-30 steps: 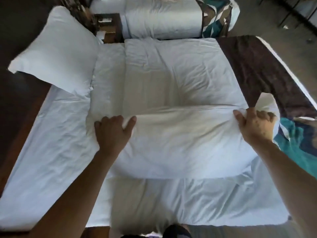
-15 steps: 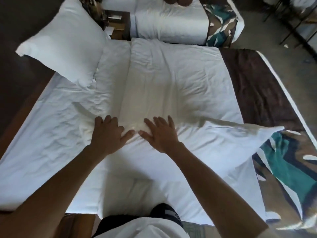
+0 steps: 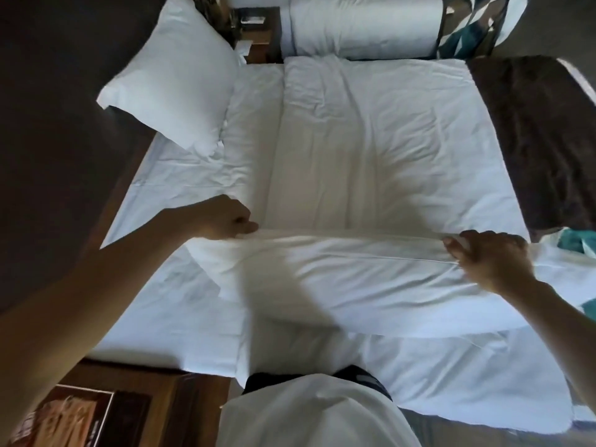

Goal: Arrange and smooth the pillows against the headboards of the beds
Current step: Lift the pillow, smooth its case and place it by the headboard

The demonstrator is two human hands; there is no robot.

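Both fists pinch the pillow's [image 3: 338, 279] far edge, left hand [image 3: 222, 217] and right hand [image 3: 487, 259] at opposite ends, its long axis lying crosswise before me on the bed [image 3: 180, 175].

Bare sheet [image 3: 180, 185] beside upright pillow [image 3: 180, 79]

Hotel room: twin beds [image 3: 371, 140], matching runners [image 3: 532, 140].
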